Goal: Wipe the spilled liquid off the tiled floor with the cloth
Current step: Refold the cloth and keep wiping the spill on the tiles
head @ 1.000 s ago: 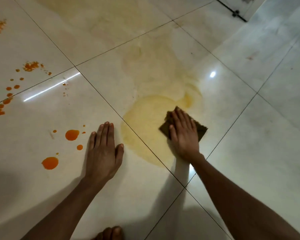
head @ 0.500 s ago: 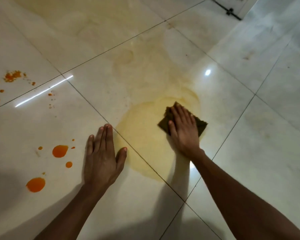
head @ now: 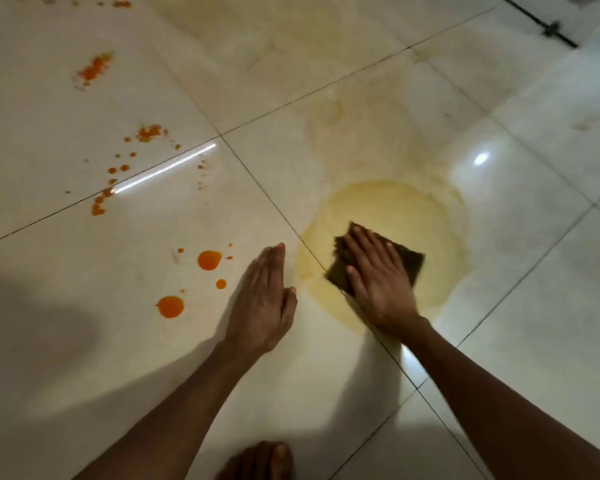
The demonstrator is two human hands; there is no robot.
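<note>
Wiping a yellow puddle [head: 388,216] on the floor [head: 534,306]
The right hand [head: 378,282] presses a brown cloth [head: 413,261] with flat fingers; the left hand [head: 262,299] rests open beside orange drops [head: 209,259].

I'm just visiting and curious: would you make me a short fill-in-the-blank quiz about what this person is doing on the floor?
1. The right hand presses a dark ____ flat on the tiled floor.
2. That hand works inside a pale ____-coloured puddle.
3. The left hand rests on the tile and holds ____.
4. The unwiped round drops beside the left hand are ____ in colour.

Missing words: cloth; yellow; nothing; orange
</note>
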